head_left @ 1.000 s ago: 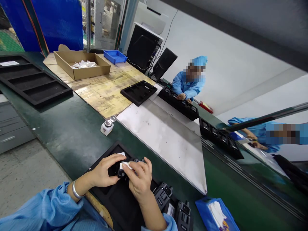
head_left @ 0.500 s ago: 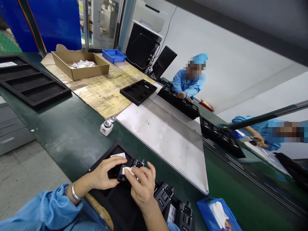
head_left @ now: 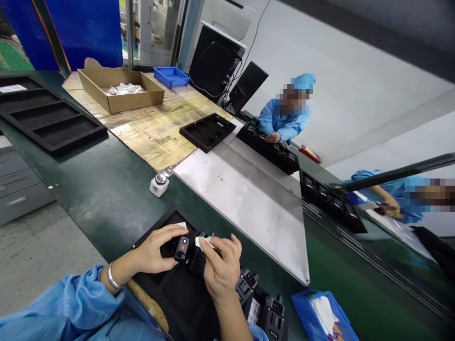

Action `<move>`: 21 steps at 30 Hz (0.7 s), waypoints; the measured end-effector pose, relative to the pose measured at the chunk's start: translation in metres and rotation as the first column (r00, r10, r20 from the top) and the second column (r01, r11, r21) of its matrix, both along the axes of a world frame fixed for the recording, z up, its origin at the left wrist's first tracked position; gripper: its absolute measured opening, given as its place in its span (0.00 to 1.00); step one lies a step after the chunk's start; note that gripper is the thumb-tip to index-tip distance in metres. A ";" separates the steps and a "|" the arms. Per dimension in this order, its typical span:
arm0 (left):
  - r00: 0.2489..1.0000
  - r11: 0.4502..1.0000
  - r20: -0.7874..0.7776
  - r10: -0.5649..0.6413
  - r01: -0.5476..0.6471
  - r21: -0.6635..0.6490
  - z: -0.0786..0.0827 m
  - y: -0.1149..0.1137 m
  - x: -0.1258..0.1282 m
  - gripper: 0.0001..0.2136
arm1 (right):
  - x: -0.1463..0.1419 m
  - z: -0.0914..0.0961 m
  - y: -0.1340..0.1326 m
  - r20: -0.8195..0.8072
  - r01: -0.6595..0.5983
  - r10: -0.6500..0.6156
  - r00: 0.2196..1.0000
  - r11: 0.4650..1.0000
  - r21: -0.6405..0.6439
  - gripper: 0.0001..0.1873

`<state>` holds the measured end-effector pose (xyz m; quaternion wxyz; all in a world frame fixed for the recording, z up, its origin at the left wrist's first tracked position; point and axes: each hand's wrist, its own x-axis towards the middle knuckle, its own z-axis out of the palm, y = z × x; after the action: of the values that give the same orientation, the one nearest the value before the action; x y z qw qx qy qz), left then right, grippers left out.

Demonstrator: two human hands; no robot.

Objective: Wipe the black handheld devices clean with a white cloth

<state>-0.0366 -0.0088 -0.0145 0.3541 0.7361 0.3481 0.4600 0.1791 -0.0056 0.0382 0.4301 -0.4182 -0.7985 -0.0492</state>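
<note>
My left hand (head_left: 156, 248) grips a small black device (head_left: 182, 247) with an orange button, held over a black foam tray (head_left: 170, 293) at the table's near edge. My right hand (head_left: 222, 267) pinches a small white wipe (head_left: 202, 242) just to the right of the device. More black devices (head_left: 263, 308) sit in the tray's slots to the right of my hands. A white paper slip (head_left: 181, 225) lies in the tray's far corner.
A small white bottle with a metal cap (head_left: 159, 183) stands on the green belt. A steel plate (head_left: 249, 203), empty black trays (head_left: 208, 131) (head_left: 46, 116), a cardboard box (head_left: 119, 90) and a blue tissue pack (head_left: 322, 315) lie around. Two co-workers in blue (head_left: 284, 121) (head_left: 394, 196) handle loaded trays.
My right hand has drawn the white wipe off the device to the right, uncovering its orange button. My left hand still holds the device in place.
</note>
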 end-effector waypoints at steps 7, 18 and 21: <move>1.000 0.999 0.007 0.005 -0.006 0.032 -0.003 0.000 0.002 0.34 | -0.025 -0.001 0.003 0.094 -0.105 0.099 0.991 0.992 0.069 0.15; 0.999 1.000 -0.034 0.000 0.001 0.025 -0.001 0.001 0.002 0.33 | 0.007 0.003 -0.003 0.217 -0.214 0.205 0.955 0.977 0.020 0.14; 1.000 1.000 -0.027 0.004 -0.004 0.003 0.000 0.001 0.001 0.31 | 0.013 0.006 -0.003 0.209 -0.144 0.132 0.969 0.989 0.044 0.15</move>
<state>-0.0358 -0.0074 -0.0149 0.3473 0.7421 0.3538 0.4511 0.1922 -0.0081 0.0446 0.3598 -0.3417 -0.8640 -0.0855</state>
